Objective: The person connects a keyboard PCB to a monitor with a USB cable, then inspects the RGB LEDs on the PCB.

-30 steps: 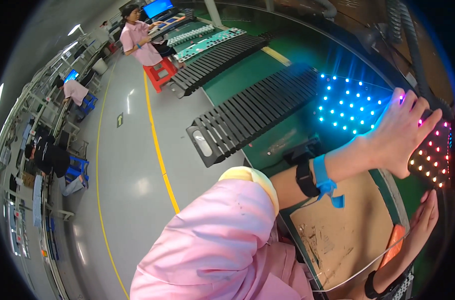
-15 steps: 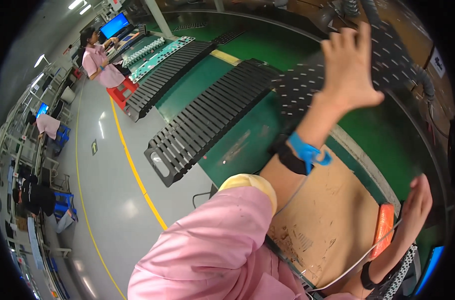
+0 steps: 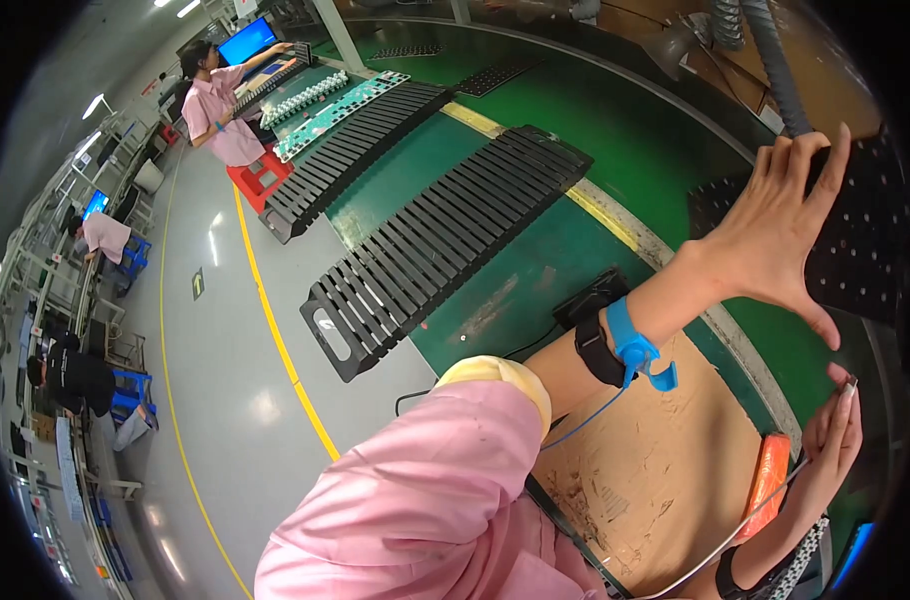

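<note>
A black perforated panel lies at the right over the green conveyor belt. My left hand is stretched out over the panel's near side, fingers and thumb spread; whether it touches the panel I cannot tell. It wears a blue wrist strap with a cord and a black band. Below it, at the lower right, my right hand has its fingers extended and holds nothing I can see. A pale cord runs along the right forearm. Close to that arm is an orange package on a brown board.
Two black slatted trays lie across green tabletops. More perforated panels sit farther along the belt. A small black object rests near my left wrist. Ribbed hoses hang at the upper right. A co-worker works at the far table.
The perforated panel has shifted right, from behind my left hand to the right edge. My left hand has moved right and down, nearer my right hand. The view has shifted slightly.
</note>
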### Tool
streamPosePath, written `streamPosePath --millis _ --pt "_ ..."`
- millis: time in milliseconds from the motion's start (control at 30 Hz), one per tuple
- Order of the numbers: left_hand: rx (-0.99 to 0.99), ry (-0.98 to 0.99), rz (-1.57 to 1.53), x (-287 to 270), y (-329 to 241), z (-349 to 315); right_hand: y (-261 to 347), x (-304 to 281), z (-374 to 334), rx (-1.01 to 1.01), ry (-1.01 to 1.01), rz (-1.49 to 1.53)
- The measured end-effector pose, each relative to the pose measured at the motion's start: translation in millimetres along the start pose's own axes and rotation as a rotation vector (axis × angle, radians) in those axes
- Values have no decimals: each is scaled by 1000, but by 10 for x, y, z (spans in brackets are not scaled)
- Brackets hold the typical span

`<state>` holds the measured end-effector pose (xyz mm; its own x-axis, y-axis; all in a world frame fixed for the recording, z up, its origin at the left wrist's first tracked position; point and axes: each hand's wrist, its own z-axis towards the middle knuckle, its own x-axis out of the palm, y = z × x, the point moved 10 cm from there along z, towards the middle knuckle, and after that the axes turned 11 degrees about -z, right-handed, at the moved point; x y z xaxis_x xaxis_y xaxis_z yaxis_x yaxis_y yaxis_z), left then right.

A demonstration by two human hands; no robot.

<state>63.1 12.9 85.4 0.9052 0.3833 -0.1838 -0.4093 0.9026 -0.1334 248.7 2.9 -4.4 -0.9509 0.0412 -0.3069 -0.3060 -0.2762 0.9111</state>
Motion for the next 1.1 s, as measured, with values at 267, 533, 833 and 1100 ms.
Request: streamPosePath --millis 267,533,833,1100 --pt "-548 -316 -732 112 374 -161 306 150 -201 -215 -59 -47" --pt "-536 -232 -709 455 403 -238 281 43 -199 -142 -124 -111" --pt "-362 -251 -417 112 382 -116 292 -55 -147 -110 -181 -166" --pt "-310 -230 -178 -164 303 -17 104 -93 -130 -67 -91 -249"
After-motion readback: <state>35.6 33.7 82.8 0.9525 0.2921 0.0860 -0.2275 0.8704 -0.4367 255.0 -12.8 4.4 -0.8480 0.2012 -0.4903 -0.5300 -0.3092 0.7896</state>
